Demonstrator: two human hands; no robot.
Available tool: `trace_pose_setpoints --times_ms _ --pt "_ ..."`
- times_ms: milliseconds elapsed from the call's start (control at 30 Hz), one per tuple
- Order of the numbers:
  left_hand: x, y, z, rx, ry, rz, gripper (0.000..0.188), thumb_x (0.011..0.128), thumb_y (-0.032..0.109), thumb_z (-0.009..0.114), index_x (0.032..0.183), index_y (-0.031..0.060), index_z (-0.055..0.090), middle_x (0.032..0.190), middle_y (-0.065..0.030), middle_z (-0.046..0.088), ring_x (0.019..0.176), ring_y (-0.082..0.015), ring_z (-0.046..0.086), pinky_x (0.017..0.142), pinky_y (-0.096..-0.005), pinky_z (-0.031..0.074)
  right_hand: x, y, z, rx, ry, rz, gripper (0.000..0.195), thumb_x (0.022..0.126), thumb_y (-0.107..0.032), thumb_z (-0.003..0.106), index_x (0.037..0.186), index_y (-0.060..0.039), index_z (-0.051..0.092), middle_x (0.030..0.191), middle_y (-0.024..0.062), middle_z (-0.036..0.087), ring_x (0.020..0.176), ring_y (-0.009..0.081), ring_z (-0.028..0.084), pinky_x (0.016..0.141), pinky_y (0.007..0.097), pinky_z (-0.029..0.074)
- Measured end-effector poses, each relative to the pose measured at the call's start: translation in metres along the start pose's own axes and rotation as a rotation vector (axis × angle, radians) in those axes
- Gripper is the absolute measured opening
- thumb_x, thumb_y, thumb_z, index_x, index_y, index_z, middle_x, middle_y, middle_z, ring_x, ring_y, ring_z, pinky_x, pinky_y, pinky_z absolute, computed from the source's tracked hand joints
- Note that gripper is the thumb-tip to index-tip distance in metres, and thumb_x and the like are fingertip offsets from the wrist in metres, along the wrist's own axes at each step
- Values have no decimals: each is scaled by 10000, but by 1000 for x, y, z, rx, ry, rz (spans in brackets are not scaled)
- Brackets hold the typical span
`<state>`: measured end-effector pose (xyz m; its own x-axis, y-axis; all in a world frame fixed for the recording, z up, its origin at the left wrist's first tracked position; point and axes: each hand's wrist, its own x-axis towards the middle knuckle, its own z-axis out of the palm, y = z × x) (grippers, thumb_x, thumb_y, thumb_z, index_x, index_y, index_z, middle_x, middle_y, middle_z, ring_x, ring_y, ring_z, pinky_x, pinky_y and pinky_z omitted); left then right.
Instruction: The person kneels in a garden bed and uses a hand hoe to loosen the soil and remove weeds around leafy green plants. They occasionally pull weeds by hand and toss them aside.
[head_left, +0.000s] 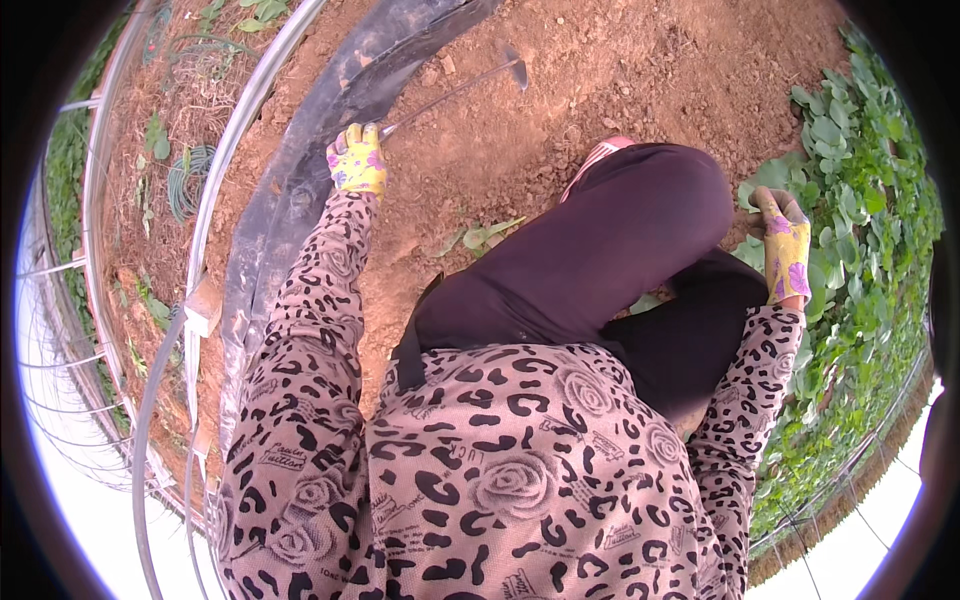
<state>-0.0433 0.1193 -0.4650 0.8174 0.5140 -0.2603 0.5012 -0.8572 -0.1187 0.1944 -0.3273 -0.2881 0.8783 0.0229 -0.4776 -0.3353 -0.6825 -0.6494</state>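
Note:
My left hand (358, 161), in a yellow floral work glove, is closed around the near end of a hand hoe (459, 91). The tool's thin shaft runs away over the bare reddish soil (600, 71) to a small blade, slightly blurred. Under and beside this hand stretches a strip of black plastic sheeting (300, 161). At the right, my right hand (785, 229) wears a matching glove with soiled fingertips. Its fingers bend down beside a broad green leaf (776, 174) at the edge of the leafy plants (847, 165). Whether they pinch anything is hidden.
My bent leg in dark trousers (577, 240) lies between the hands. A small plant (484, 234) grows near it. To the left run a pale metal pipe (232, 124) and a curved grey pipe (146, 420). Beyond lies a coil of green line (191, 180).

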Motion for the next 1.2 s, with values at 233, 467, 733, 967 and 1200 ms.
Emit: trace_pose_setpoints --times_ms 233,467,733,967,1200 --pt "-40 53 37 241 -205 958 506 829 237 466 1315 146 361 1413 -72 292 1310 -250 260 1058 -450 200 3 25 -19 38 72 100 252 861 -260 583 931 -20 612 820 23 620 638 72 549 599 209 438" --pt "-32 45 93 93 -637 987 305 816 193 465 1101 137 559 1173 -73 517 1049 -273 515 849 -356 454 2 38 -24 -41 51 160 278 863 -278 578 940 -12 607 833 29 614 639 71 538 597 206 440" --pt "-85 70 130 51 -583 1316 293 842 216 434 1117 156 515 981 -69 545 917 -261 557 724 -378 473 0 48 -29 -26 58 197 267 857 -270 586 927 -12 600 824 25 612 630 67 536 596 202 438" --pt "-79 103 196 260 -844 1139 279 871 248 391 1101 161 525 964 -74 559 923 -257 555 738 -368 463 -1 37 -17 -32 5 157 234 861 -258 590 913 -30 599 819 18 612 612 59 531 576 192 426" --pt "-69 69 111 40 -632 1124 254 872 235 396 990 88 566 934 -85 592 965 -268 561 767 -383 462 -4 39 -17 -14 47 143 224 859 -248 594 897 -28 608 791 13 617 603 57 527 565 192 421"
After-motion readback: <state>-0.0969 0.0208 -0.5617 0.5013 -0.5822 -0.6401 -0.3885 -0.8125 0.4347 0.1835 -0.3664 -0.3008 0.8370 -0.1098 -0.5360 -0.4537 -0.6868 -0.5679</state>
